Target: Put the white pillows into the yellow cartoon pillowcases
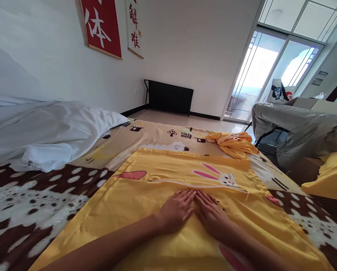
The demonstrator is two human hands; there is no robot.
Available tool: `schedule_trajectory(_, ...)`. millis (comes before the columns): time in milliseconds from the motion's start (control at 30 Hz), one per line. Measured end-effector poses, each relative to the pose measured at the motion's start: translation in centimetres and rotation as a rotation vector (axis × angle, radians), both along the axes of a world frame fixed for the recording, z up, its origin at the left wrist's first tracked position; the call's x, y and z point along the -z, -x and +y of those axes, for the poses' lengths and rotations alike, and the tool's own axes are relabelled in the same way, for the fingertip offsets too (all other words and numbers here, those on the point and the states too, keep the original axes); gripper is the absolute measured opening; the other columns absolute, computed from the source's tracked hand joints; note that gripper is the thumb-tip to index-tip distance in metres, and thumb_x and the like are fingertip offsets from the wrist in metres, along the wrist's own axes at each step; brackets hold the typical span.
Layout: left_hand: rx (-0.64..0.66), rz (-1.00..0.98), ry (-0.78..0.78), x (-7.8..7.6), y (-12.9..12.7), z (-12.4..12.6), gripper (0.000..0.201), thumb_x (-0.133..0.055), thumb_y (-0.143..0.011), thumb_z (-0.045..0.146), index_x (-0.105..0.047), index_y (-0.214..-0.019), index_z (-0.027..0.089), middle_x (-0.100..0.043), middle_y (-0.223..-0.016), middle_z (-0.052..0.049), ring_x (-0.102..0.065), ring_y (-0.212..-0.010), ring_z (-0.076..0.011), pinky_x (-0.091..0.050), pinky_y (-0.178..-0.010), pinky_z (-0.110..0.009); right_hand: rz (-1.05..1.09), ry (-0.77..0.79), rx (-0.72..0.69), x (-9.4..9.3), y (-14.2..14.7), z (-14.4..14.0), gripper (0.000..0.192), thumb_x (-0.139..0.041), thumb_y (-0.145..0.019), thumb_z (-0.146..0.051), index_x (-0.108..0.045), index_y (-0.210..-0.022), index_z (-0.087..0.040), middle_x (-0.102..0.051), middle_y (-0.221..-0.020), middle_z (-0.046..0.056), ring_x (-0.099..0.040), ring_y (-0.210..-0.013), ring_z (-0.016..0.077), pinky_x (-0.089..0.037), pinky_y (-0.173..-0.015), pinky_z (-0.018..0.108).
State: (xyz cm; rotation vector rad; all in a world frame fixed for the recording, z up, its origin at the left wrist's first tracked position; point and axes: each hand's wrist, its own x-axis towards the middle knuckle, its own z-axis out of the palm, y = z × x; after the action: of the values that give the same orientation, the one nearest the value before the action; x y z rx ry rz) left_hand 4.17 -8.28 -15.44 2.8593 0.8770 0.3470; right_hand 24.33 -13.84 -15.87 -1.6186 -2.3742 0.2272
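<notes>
A yellow pillowcase-like cover (pixel 123 210) with a zipper and a printed rabbit lies spread over a patterned blanket. My left hand (pixel 177 210) rests flat on it, fingers stretched forward, just below the zipper (pixel 185 184). Beside it my right hand (pixel 209 212) also lies flat on the yellow cloth, its fingertips meeting those of the left. Neither hand grips anything. Both forearms come in from the near edge and cover part of the cloth, including some of a pink print.
White bedding (pixel 58 128) is heaped at the left on the patterned blanket (pixel 157 130). A crumpled yellow cloth (pixel 233 143) lies at the far right corner. Further right are a plastic-covered table (pixel 287 113) and another yellow cloth (pixel 332 177). A black folded table (pixel 170 97) leans by the wall.
</notes>
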Motion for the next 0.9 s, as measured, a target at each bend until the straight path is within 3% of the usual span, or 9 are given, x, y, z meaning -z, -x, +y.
schedule_trajectory(67, -0.028, 0.043, 0.026, 0.1, 2.5, 1.0, 0.055, -0.033, -0.095, 0.043, -0.036, -0.145, 0.021, -0.035, -0.150, -0.007, -0.033, -0.139, -0.0232, -0.027, -0.114, -0.042, -0.014, 0.030, 0.060, 0.4, -2.6, -0.1, 0.054, -0.031, -0.096, -0.047, -0.034, -0.146, -0.028, -0.028, -0.153, 0.003, -0.025, -0.142, 0.0223, -0.022, -0.114, 0.046)
schedule_trajectory(200, -0.239, 0.095, 0.025, -0.8, 8.7, 3.6, 0.052, -0.032, -0.095, 0.045, -0.042, -0.141, 0.024, -0.039, -0.148, -0.007, -0.036, -0.137, -0.0247, -0.027, -0.113, -0.046, -0.070, -0.063, 0.221, 1.3, -12.4, 0.3, 0.052, -0.030, -0.095, -0.048, -0.043, -0.141, -0.028, -0.037, -0.149, 0.005, -0.029, -0.140, 0.0218, -0.023, -0.113, 0.048)
schedule_trajectory(333, -0.289, 0.118, -0.038, -1.6, 9.8, 4.0, 0.049, -0.034, -0.095, 0.041, -0.046, -0.138, 0.021, -0.039, -0.147, -0.008, -0.036, -0.137, -0.0256, -0.027, -0.112, -0.048, -0.126, -0.140, 0.362, 1.9, -18.9, 1.1, 0.051, -0.034, -0.093, -0.047, -0.052, -0.134, -0.022, -0.043, -0.145, 0.010, -0.038, -0.136, 0.0233, -0.030, -0.109, 0.047)
schedule_trajectory(400, -0.229, 0.132, -0.058, -1.7, 8.1, 3.6, 0.049, -0.035, -0.095, 0.040, -0.044, -0.140, 0.021, -0.038, -0.148, -0.008, -0.035, -0.138, -0.0248, -0.026, -0.113, -0.047, -0.142, -0.206, 0.422, 1.8, -18.8, 1.5, 0.049, -0.037, -0.091, -0.042, -0.054, -0.131, -0.018, -0.044, -0.144, 0.013, -0.040, -0.134, 0.0248, -0.031, -0.109, 0.047)
schedule_trajectory(467, -0.142, 0.132, -0.059, -1.6, 5.9, 3.1, 0.050, -0.036, -0.096, 0.040, -0.041, -0.142, 0.021, -0.037, -0.148, -0.007, -0.034, -0.138, -0.0242, -0.025, -0.113, -0.045, -0.142, -0.256, 0.409, 1.5, -16.6, 1.8, 0.048, -0.037, -0.091, -0.037, -0.052, -0.133, -0.019, -0.043, -0.145, 0.013, -0.040, -0.135, 0.0247, -0.030, -0.109, 0.048)
schedule_trajectory(600, 0.005, 0.090, -0.073, -1.2, 1.7, 2.7, 0.054, -0.032, -0.096, 0.045, -0.037, -0.144, 0.021, -0.036, -0.149, -0.008, -0.032, -0.139, -0.0249, -0.024, -0.113, -0.043, -0.099, -0.155, 0.127, -0.1, -9.4, 1.3, 0.051, -0.035, -0.095, -0.041, -0.041, -0.142, -0.023, -0.035, -0.149, 0.007, -0.030, -0.140, 0.0218, -0.025, -0.113, 0.046)
schedule_trajectory(700, 0.069, 0.093, -0.040, -1.3, 0.3, 2.8, 0.056, -0.030, -0.096, 0.047, -0.035, -0.145, 0.020, -0.034, -0.150, -0.009, -0.031, -0.140, -0.0261, -0.023, -0.114, -0.047, -0.045, -0.013, -0.082, -1.2, -5.8, 0.7, 0.053, -0.035, -0.096, -0.045, -0.033, -0.146, -0.029, -0.026, -0.153, 0.002, -0.023, -0.142, 0.0207, -0.023, -0.115, 0.044)
schedule_trajectory(800, 0.029, 0.138, 0.004, -1.8, 0.6, 3.5, 0.057, -0.030, -0.096, 0.047, -0.033, -0.146, 0.020, -0.031, -0.151, -0.010, -0.028, -0.141, -0.0273, -0.021, -0.114, -0.051, -0.006, 0.054, -0.146, -1.5, -5.6, 0.8, 0.051, -0.033, -0.096, -0.046, -0.036, -0.145, -0.031, -0.027, -0.153, 0.002, -0.025, -0.142, 0.0207, -0.024, -0.115, 0.044)
schedule_trajectory(900, -0.024, 0.161, 0.049, -2.2, 2.6, 4.8, 0.057, -0.029, -0.096, 0.048, -0.029, -0.147, 0.023, -0.028, -0.152, -0.010, -0.026, -0.142, -0.0264, -0.020, -0.114, -0.051, 0.000, 0.038, -0.122, -0.7, -8.1, 1.4, 0.051, -0.033, -0.097, -0.046, -0.037, -0.144, -0.030, -0.031, -0.151, 0.002, -0.026, -0.141, 0.0207, -0.024, -0.115, 0.043)
